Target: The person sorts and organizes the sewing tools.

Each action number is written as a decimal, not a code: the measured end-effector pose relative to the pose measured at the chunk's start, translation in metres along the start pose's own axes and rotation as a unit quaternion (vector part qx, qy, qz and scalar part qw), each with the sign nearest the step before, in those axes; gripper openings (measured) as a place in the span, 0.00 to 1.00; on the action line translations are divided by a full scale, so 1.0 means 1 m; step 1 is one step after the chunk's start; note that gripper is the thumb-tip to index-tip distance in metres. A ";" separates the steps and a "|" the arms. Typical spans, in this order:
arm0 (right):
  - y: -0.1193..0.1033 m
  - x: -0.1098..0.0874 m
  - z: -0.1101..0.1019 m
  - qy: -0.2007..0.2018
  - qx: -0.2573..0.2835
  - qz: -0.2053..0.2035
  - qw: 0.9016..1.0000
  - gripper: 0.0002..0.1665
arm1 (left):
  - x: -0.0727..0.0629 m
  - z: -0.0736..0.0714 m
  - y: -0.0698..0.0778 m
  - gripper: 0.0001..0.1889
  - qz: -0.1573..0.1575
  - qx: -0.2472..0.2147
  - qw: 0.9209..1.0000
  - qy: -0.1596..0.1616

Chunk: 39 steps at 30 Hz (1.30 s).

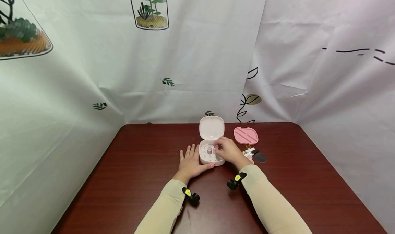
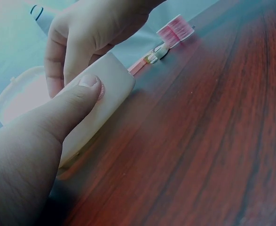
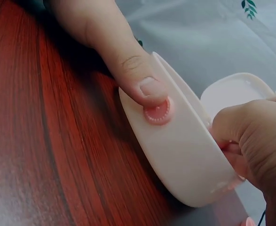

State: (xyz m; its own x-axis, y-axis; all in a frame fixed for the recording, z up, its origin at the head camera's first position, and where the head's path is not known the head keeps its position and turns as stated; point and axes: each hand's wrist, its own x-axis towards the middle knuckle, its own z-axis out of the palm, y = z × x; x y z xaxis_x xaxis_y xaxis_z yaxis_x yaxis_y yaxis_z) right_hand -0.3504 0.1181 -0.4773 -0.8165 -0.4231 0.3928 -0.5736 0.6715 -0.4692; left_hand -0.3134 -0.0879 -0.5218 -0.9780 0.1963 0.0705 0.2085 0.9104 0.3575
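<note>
A white plastic box (image 1: 216,163), rounded and shaped like a sewing kit, stands on the table with its hinged lid (image 1: 211,127) raised. Inside it, rows of pegs show, and a small pale purple thread spool (image 1: 209,150) stands near the middle. My left hand (image 1: 189,163) lies beside the box with fingers spread straight, its thumb touching the pink round button (image 3: 157,113) on the front wall. Reaching in from the right, my right hand (image 1: 229,151) pinches a small pinkish spool (image 1: 216,147) over the pegs; in both wrist views the box wall and fingers hide it.
A pink slotted tray (image 1: 246,135) lies at the back right of the dark red table (image 1: 148,165). Between it and my right wrist are small loose items, including a black-tipped tool (image 1: 254,151) and a dark round disc (image 1: 260,157). Printed white cloth (image 1: 197,55) hangs behind the table.
</note>
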 end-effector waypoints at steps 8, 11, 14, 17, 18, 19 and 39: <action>-0.006 0.005 0.003 -0.017 -0.035 0.022 0.999 0.07 | -0.001 -0.003 0.001 0.65 0.016 -0.005 1.000 0.017; -0.009 0.007 0.003 -0.028 -0.048 0.037 0.998 0.06 | -0.002 -0.004 0.002 0.65 0.012 -0.005 1.000 0.013; -0.011 0.009 0.003 -0.036 -0.055 0.050 0.997 0.06 | -0.002 -0.005 0.003 0.65 0.008 -0.005 1.000 0.011; -0.012 0.010 0.003 -0.044 -0.058 0.053 0.996 0.06 | -0.002 -0.005 0.002 0.65 0.005 -0.003 1.000 0.010; -0.012 0.010 0.004 -0.047 -0.060 0.054 0.996 0.06 | -0.002 -0.005 0.002 0.65 0.006 -0.004 1.000 0.009; -0.012 0.011 0.004 -0.050 -0.062 0.055 0.995 0.06 | -0.002 -0.005 0.002 0.65 0.006 -0.005 1.000 0.008; -0.016 0.002 -0.001 -0.020 -0.053 0.057 0.997 0.16 | -0.001 -0.003 0.001 0.65 0.004 0.007 1.000 0.001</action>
State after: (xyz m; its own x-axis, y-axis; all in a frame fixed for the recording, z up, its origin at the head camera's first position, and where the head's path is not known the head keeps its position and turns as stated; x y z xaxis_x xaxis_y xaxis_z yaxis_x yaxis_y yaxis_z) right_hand -0.3426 0.1070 -0.4686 -0.8795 -0.3623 0.3086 -0.4680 0.7759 -0.4229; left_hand -0.3121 -0.0883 -0.5183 -0.9763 0.2024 0.0760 0.2162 0.9139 0.3437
